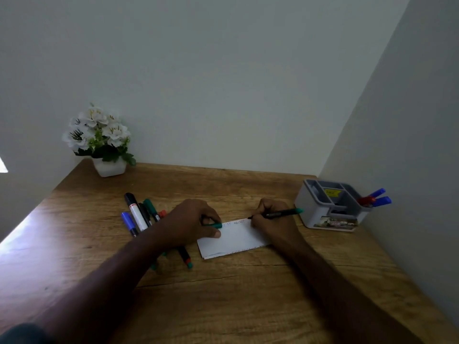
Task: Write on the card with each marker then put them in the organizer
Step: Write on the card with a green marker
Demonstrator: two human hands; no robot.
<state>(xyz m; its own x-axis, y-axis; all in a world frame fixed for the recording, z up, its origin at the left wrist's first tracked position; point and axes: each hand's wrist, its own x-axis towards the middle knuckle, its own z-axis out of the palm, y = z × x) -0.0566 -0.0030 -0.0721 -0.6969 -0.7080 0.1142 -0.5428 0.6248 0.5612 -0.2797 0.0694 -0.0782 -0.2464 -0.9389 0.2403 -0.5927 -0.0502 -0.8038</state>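
Holding a green marker (278, 214) in curled fingers, the right hand (272, 220) rests on the right end of the white card (234, 238). The marker sticks out to the right past the fingers, with its green end toward the organizer (327, 207), and its dark tip touches the top edge of the card just left of the fingers. Small letters run along that top edge. The card lies flat near the middle of the tabletop (223, 294). The left hand (192, 220) rests on the left end of the card, and its curled fingers pinch a green cap (214, 225) that pokes out over the card. More markers (142, 214) lie in a bunch just left of the left hand, and some pass under the wrist. The grey organizer stands near the right edge of the tabletop, close to the wall, with blue and red markers (375, 198) leaning in its right slot. A pot of white flowers (99, 140) stands in the back left corner.
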